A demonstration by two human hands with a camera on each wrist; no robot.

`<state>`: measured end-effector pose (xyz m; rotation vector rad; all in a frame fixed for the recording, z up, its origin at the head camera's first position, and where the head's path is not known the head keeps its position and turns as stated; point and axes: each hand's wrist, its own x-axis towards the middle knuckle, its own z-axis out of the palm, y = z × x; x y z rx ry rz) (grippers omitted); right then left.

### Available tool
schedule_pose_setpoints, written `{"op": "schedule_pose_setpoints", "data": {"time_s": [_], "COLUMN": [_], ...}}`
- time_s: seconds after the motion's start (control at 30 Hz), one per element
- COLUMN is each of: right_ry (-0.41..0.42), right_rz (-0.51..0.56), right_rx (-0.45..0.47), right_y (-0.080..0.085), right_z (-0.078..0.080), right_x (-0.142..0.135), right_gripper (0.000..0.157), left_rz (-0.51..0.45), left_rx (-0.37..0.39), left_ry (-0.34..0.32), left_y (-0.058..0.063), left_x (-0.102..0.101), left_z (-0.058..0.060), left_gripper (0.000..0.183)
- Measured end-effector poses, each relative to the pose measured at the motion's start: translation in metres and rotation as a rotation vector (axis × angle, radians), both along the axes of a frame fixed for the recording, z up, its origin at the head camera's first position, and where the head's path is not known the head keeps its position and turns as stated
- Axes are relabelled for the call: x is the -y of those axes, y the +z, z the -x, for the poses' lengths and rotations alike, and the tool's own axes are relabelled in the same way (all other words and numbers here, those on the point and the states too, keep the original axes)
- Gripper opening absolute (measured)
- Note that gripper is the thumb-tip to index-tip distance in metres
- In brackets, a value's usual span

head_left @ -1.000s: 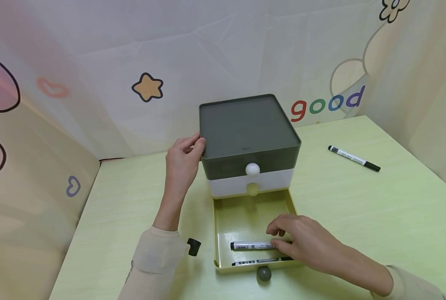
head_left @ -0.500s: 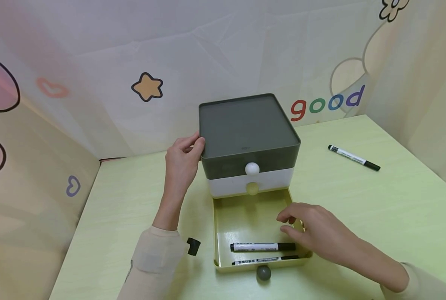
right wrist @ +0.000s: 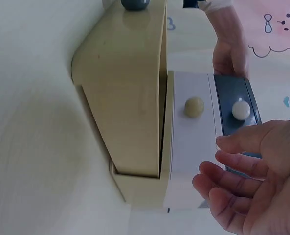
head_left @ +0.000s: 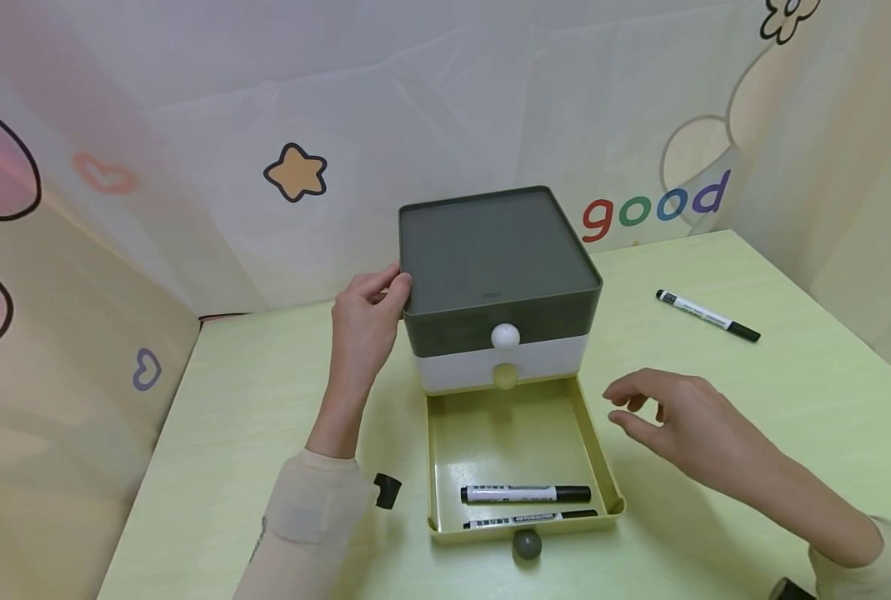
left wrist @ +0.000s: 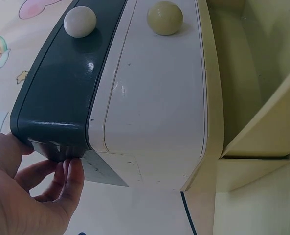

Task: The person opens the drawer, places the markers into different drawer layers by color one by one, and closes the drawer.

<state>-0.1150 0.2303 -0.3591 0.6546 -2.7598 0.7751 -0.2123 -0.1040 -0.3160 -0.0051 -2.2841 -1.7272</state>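
My left hand (head_left: 366, 321) holds the left edge of a small three-tier drawer box (head_left: 498, 258), thumb at the rim and fingertips against the side wall (left wrist: 61, 152). The top tier is dark grey, the middle white, the bottom yellow. The bottom drawer (head_left: 490, 433) is pulled out. Inside it, near its front, lie two whiteboard markers, one marker (head_left: 516, 494) behind the other marker (head_left: 528, 521). To the right of the drawer hovers my right hand (head_left: 685, 425), its fingers loosely bent and nothing between them.
A third marker (head_left: 703, 315) lies on the table (head_left: 265, 400) at the back right. Round knobs stick out from the drawers: a white knob (head_left: 505, 337), a yellow knob (head_left: 504, 376) and a grey knob (head_left: 527, 544). A printed curtain (head_left: 445, 100) hangs behind.
My right hand has let go of the rear marker in the drawer, then risen and moved right, out past the drawer's side. The left hand has stayed on the box.
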Motion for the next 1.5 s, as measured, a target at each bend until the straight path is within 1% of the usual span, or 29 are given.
{"op": "schedule_pose_setpoints", "data": {"time_s": [0.3, 0.63, 0.8, 0.97, 1.13, 1.37, 1.5], "right_ry": [-0.089, -0.146, -0.206, -0.26, -0.284, -0.3, -0.307], "right_rz": [-0.031, -0.041, -0.082, -0.129, -0.135, -0.136, -0.136], "right_rx": [0.02, -0.057, -0.071, -0.112, -0.139, -0.131, -0.133], "right_y": [0.011, 0.016, 0.017, 0.016, 0.015, 0.015, 0.016], "right_z": [0.004, 0.008, 0.011, 0.016, 0.022, 0.034, 0.041], "right_x": [-0.029, -0.053, -0.059, -0.064, -0.074, -0.09, -0.097], "right_gripper": [0.015, 0.018, 0.02, 0.023, 0.024, 0.016, 0.018], "left_rz": [0.004, 0.019, 0.014, 0.011, 0.015, 0.024, 0.023], "left_rx": [-0.003, -0.005, -0.006, -0.008, -0.022, -0.021, -0.018], "left_ry": [0.0, 0.002, 0.002, -0.002, -0.002, -0.003, -0.004], "left_y": [-0.001, -0.001, -0.001, -0.002, -0.002, -0.002, -0.001], "left_x": [0.0, 0.002, 0.002, 0.001, 0.001, 0.001, 0.001], "left_z": [0.001, -0.001, -0.001, -0.001, -0.001, 0.0, 0.0], "left_gripper": [0.038, 0.038, 0.038, 0.038, 0.038, 0.038, 0.038]}}
